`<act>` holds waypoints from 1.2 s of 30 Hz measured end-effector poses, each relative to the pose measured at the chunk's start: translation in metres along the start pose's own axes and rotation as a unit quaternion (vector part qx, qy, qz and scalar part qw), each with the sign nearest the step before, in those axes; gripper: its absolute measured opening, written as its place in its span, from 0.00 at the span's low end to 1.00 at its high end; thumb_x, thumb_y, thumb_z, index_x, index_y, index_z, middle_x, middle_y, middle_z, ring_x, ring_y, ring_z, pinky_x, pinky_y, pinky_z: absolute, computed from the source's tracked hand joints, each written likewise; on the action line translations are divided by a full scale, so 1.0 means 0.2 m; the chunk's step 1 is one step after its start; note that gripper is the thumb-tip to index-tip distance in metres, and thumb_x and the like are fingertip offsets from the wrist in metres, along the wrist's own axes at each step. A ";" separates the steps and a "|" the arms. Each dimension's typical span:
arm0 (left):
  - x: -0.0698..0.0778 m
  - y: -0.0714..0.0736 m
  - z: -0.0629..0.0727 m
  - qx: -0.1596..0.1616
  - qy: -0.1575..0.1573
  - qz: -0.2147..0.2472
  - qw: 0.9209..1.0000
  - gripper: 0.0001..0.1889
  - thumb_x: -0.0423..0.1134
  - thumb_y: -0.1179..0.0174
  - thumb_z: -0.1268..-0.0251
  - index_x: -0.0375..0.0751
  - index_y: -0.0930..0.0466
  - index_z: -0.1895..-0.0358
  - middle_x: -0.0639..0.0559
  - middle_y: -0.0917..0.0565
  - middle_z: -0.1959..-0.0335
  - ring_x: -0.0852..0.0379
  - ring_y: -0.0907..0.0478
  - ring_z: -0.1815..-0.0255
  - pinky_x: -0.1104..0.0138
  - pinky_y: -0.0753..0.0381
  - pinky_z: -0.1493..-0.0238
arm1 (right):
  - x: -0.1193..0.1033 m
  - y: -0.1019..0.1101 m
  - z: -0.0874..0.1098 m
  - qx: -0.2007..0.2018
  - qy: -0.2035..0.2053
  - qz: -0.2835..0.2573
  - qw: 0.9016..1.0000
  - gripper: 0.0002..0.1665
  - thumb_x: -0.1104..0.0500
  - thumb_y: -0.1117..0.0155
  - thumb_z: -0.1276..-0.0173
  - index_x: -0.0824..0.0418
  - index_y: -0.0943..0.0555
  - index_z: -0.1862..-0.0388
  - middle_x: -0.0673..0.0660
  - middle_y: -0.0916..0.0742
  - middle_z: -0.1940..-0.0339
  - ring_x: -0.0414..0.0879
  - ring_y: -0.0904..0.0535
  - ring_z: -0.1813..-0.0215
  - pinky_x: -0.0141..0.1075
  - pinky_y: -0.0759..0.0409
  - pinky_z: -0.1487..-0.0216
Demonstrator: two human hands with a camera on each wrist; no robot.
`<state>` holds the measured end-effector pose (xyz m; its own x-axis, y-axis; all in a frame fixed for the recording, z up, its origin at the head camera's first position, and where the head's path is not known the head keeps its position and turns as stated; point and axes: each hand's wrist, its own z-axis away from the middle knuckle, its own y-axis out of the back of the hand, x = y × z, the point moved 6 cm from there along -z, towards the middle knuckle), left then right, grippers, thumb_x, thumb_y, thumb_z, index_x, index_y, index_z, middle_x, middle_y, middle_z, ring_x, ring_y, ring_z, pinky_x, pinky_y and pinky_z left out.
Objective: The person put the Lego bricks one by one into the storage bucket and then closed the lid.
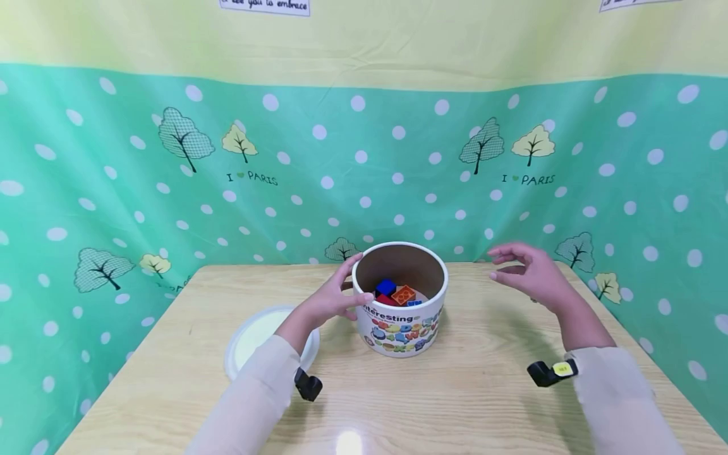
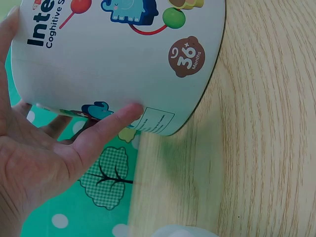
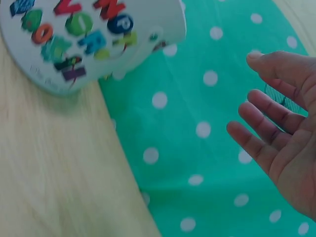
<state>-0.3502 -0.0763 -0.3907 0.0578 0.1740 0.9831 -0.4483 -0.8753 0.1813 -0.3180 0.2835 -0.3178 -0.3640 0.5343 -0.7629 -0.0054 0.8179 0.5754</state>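
Observation:
A round white tub point(image 1: 398, 338) printed with colourful letters stands upright on the table, its top uncovered. Inside lie several toy building blocks: an orange block point(image 1: 404, 295), a blue block point(image 1: 386, 287) and a red one partly covered by others. My left hand point(image 1: 330, 299) holds the tub's left side, thumb near the front rim and the fingers spread around the wall. In the left wrist view the left hand point(image 2: 54, 158) lies along the printed side. To the right of the tub, my right hand point(image 1: 529, 275) hovers apart from it, fingers loosely bent and holding nothing.
A round white lid point(image 1: 250, 341) lies on the wooden table point(image 1: 432, 404) left of the tub, partly hidden beneath the left forearm. Behind the table's far edge hangs a green dotted curtain point(image 1: 387, 145).

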 end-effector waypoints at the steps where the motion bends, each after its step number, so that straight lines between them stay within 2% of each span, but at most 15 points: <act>1: 0.00 0.00 0.00 -0.001 0.000 0.000 1.000 0.45 0.43 0.32 0.40 0.73 0.51 0.25 0.48 0.48 0.24 0.37 0.46 0.28 0.47 0.15 0.59 | 0.02 0.01 0.02 0.001 -0.007 0.004 1.000 0.25 0.58 0.32 0.34 0.65 0.25 0.40 0.64 0.22 0.45 0.56 0.21 0.46 0.27 0.19 0.54; 4: -0.01 0.01 0.01 0.002 0.000 0.000 1.000 0.45 0.44 0.31 0.41 0.74 0.50 0.26 0.48 0.47 0.25 0.38 0.45 0.28 0.46 0.16 0.58 | 0.07 0.04 0.05 0.005 -0.026 0.019 0.999 0.26 0.55 0.32 0.33 0.63 0.25 0.39 0.65 0.22 0.44 0.60 0.21 0.45 0.28 0.18 0.56; 8: 0.00 0.02 0.02 0.008 -0.007 0.001 1.000 0.45 0.44 0.31 0.40 0.75 0.50 0.26 0.49 0.46 0.25 0.38 0.45 0.28 0.45 0.16 0.59 | 0.14 0.09 0.08 0.022 -0.032 0.034 0.999 0.26 0.54 0.33 0.32 0.62 0.25 0.39 0.61 0.22 0.45 0.48 0.20 0.48 0.29 0.18 0.58; 12: 0.01 0.03 0.02 0.005 -0.006 0.002 1.000 0.46 0.46 0.30 0.42 0.74 0.51 0.25 0.49 0.48 0.24 0.37 0.45 0.28 0.45 0.16 0.58 | 0.20 0.14 0.11 0.044 -0.024 0.045 0.998 0.25 0.55 0.33 0.33 0.63 0.25 0.40 0.55 0.21 0.47 0.37 0.22 0.51 0.24 0.19 0.57; 15: 0.00 0.03 0.03 -0.002 -0.004 0.000 1.000 0.47 0.45 0.31 0.41 0.72 0.53 0.24 0.48 0.49 0.23 0.37 0.47 0.27 0.46 0.16 0.58 | 0.25 0.16 0.13 0.054 -0.024 0.055 0.997 0.26 0.55 0.33 0.32 0.64 0.25 0.40 0.51 0.21 0.48 0.38 0.23 0.51 0.20 0.22 0.56; 17: 0.00 0.04 0.04 0.000 -0.004 -0.002 1.000 0.47 0.45 0.32 0.40 0.70 0.53 0.24 0.46 0.50 0.23 0.36 0.47 0.27 0.45 0.16 0.58 | 0.28 0.16 0.14 0.053 -0.025 0.057 0.997 0.27 0.54 0.33 0.32 0.65 0.26 0.39 0.51 0.22 0.47 0.41 0.23 0.49 0.19 0.23 0.56; 20: 0.00 0.05 0.04 0.005 -0.005 -0.005 1.000 0.46 0.45 0.32 0.40 0.70 0.53 0.24 0.46 0.50 0.23 0.36 0.47 0.27 0.45 0.16 0.58 | 0.31 0.17 0.14 0.055 -0.033 0.059 0.996 0.29 0.53 0.33 0.32 0.64 0.26 0.37 0.54 0.23 0.43 0.42 0.24 0.48 0.19 0.23 0.56; 24: 0.01 0.06 0.03 0.009 -0.003 -0.003 1.000 0.47 0.48 0.29 0.43 0.74 0.51 0.25 0.48 0.48 0.24 0.38 0.46 0.28 0.45 0.16 0.58 | 0.36 0.20 0.15 0.060 -0.046 0.072 0.995 0.31 0.51 0.33 0.32 0.63 0.28 0.35 0.57 0.25 0.41 0.31 0.27 0.51 0.19 0.23 0.59; 31: 0.00 0.03 0.00 0.007 -0.004 0.001 1.000 0.46 0.46 0.29 0.43 0.77 0.50 0.27 0.49 0.46 0.25 0.39 0.44 0.28 0.47 0.15 0.59 | 0.45 0.29 0.22 0.082 -0.049 0.055 0.994 0.29 0.54 0.32 0.33 0.61 0.26 0.36 0.35 0.24 0.50 0.23 0.26 0.55 0.19 0.22 0.60; 36: -0.01 0.01 0.00 0.002 -0.002 0.000 1.000 0.46 0.43 0.31 0.40 0.75 0.51 0.26 0.49 0.46 0.25 0.39 0.44 0.28 0.47 0.15 0.59 | 0.51 0.30 0.25 0.090 -0.060 0.042 0.993 0.29 0.54 0.32 0.33 0.60 0.26 0.36 0.34 0.24 0.52 0.23 0.25 0.56 0.19 0.23 0.61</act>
<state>-0.3518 -0.0783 -0.3926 0.0616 0.1723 0.9831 -0.4446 -0.8771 0.1815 -0.3084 0.3977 -0.3770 -0.2431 0.6157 -0.7495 0.1911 0.7880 0.5853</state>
